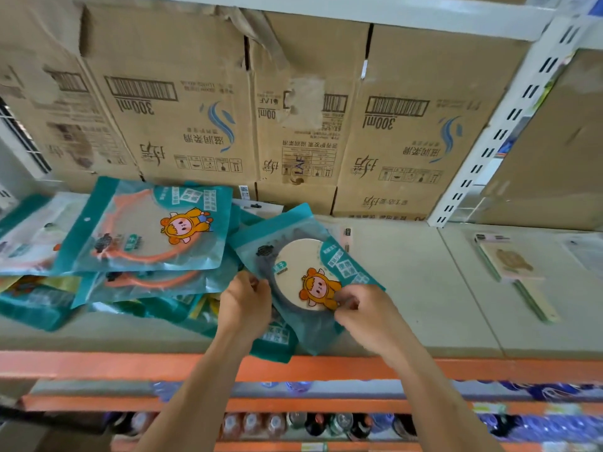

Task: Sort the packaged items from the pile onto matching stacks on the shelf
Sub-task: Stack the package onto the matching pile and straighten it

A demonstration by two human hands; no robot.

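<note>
A teal translucent plastic packet [303,272], in which a dark hoop and a round cream card with an orange cartoon figure are sealed, is held over the front part of the grey shelf board [408,288]. It is gripped at both sides: its left edge is pinched by the left hand [246,301] and its lower right edge by the right hand [362,313], with the fingers of both hands curled onto the film. Just to the left, a loose pile of teal packets [146,226] with orange hoops is spread on the same board, and some of them are overlapped by the held packet. Brown printed cardboard boxes [408,125] are stacked along the back. A flat pale long-handled item [512,265] is laid well apart on the right.
</note>
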